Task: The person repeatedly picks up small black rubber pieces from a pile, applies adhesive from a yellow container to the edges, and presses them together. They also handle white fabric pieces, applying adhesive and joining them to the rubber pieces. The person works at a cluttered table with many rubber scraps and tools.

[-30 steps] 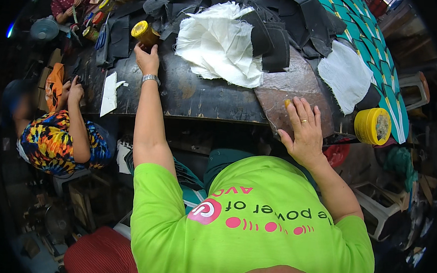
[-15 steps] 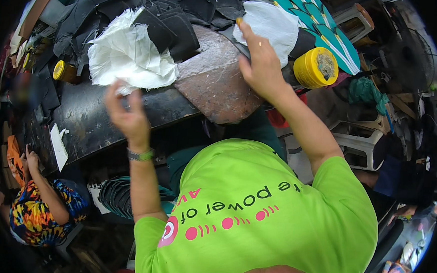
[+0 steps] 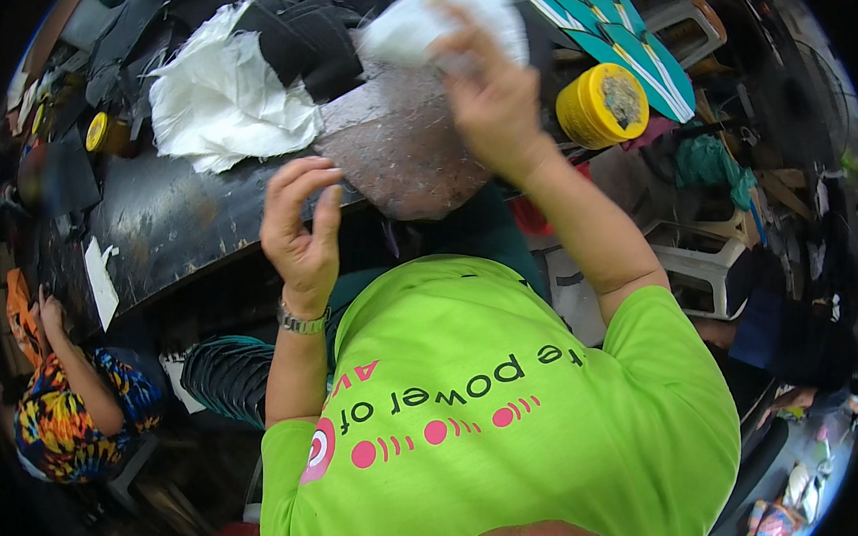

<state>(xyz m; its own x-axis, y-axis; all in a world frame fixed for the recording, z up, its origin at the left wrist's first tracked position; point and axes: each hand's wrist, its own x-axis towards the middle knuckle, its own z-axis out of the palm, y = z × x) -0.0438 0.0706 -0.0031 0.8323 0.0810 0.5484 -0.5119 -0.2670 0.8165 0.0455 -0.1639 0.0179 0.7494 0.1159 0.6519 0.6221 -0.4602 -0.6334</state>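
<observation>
The dark table (image 3: 172, 218) bears a brown board (image 3: 406, 163), with a white heap (image 3: 223, 103) of cloth to its left. At its far end is a white sheet (image 3: 469, 17); the right hand (image 3: 493, 100) overlaps it, too blurred to tell its grip. The left hand (image 3: 299, 229), half-curled, is empty. A yellow tub (image 3: 578, 105) stands rightward.

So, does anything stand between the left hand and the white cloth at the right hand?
The right hand partly does, covering part of the white cloth. Otherwise the brown board lies flat between the left hand and the cloth; nothing upright is visible there.
</observation>
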